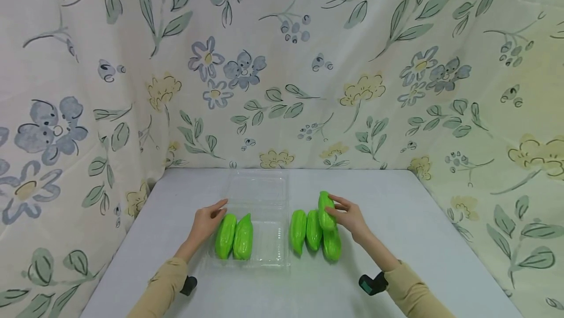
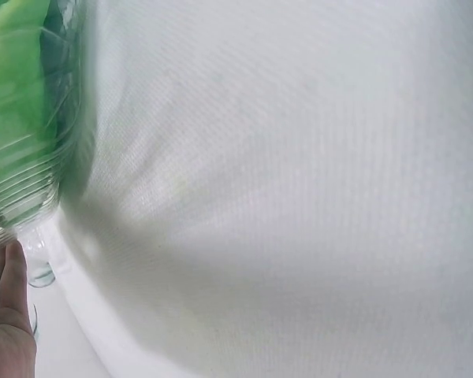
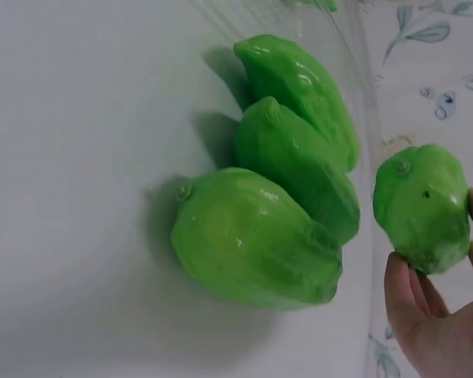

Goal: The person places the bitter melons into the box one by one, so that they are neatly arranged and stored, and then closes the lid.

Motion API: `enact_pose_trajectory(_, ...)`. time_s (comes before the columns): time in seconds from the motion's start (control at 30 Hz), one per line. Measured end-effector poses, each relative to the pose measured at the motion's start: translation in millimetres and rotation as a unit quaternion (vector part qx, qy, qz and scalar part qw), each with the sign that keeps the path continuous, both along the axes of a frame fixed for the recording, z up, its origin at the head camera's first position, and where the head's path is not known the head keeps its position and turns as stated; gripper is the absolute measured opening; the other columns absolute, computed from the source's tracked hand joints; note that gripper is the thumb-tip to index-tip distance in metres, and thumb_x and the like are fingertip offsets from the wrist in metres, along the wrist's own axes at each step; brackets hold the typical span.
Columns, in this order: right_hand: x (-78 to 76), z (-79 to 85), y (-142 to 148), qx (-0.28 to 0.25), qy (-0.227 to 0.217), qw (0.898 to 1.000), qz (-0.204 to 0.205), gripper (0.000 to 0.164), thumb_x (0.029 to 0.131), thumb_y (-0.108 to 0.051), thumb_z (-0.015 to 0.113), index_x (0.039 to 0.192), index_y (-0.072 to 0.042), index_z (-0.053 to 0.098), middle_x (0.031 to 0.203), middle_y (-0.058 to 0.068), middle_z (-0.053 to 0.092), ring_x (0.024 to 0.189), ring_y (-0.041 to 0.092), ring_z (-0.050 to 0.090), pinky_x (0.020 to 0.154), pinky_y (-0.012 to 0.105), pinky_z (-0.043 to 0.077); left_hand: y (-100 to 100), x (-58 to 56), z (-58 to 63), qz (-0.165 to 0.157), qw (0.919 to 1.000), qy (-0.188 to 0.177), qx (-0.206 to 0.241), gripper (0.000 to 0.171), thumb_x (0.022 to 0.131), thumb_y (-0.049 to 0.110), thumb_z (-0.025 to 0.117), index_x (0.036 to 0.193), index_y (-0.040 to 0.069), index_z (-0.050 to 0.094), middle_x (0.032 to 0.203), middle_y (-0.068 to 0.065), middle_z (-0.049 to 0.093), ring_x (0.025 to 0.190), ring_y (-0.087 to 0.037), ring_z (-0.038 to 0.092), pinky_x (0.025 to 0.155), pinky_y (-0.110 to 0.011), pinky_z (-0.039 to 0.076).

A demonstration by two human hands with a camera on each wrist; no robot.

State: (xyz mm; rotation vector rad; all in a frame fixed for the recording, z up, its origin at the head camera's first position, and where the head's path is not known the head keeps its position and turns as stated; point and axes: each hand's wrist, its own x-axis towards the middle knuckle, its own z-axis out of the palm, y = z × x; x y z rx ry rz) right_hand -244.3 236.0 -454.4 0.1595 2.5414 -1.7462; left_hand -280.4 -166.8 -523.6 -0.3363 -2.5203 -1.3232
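Note:
My right hand (image 1: 348, 215) grips a glossy green papaya-like fruit (image 1: 326, 210) and holds it raised above several others. In the right wrist view the held fruit (image 3: 422, 206) sits between thumb and fingers, its blunt lobed end showing. Three similar green fruits (image 3: 256, 236) lie side by side on the table below it. An opened clear plastic clamshell container (image 1: 269, 244) stands left of them, with two green fruits (image 1: 243, 239) in its left half. My left hand (image 1: 207, 222) holds the container's left rim near the hinge; its fingertips are partly hidden in the left wrist view.
The container's clear lid (image 1: 258, 188) lies folded back toward the far edge of the white table (image 1: 374, 190). A floral cloth (image 1: 282, 63) hangs behind and along both sides. Each wrist carries a dark camera (image 1: 372, 283).

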Motion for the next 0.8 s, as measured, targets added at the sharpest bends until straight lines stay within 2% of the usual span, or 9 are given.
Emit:
enact_pose_trajectory(0.2, 4.7, -0.2, -16, -0.009, 0.001, 1.0, 0.001, 0.049, 0.088, -0.02, 0.068, 0.134, -0.009, 0.054, 0.13, 0.028, 0.053, 0.113, 0.035, 0.057, 0.079, 0.035, 0.052, 0, 0.4, 0.5, -0.002, 1.0, -0.001, 0.004, 0.033, 0.091, 0.008, 0.063, 0.123, 0.004, 0.063, 0.116, -0.02, 0.066, 0.09, -0.029, 0.07, 0.057, -0.018, 0.043)
enact_pose_trajectory(0.6, 10.8, 7.0, -40, -0.019, -0.002, 1.0, -0.002, 0.048, 0.088, -0.021, 0.068, 0.133, -0.011, 0.055, 0.129, 0.026, 0.054, 0.11, 0.033, 0.058, 0.082, 0.039, 0.052, 1, -1.1, -1.0, 0.002, 1.0, 0.0, -0.001, 0.033, 0.092, 0.009, 0.062, 0.124, 0.004, 0.063, 0.117, -0.02, 0.066, 0.088, -0.029, 0.07, 0.055, -0.018, 0.042)
enact_pose_trajectory(0.8, 14.0, 6.2, -50, -0.031, 0.001, 1.0, -0.003, 0.046, 0.088, -0.02, 0.068, 0.132, -0.011, 0.057, 0.128, 0.023, 0.055, 0.108, 0.03, 0.058, 0.075, 0.032, 0.05, 2, -1.0, -1.4, 0.008, 1.0, -0.002, -0.005, 0.033, 0.091, 0.009, 0.062, 0.124, 0.004, 0.062, 0.116, -0.019, 0.066, 0.087, -0.026, 0.07, 0.055, -0.018, 0.043)
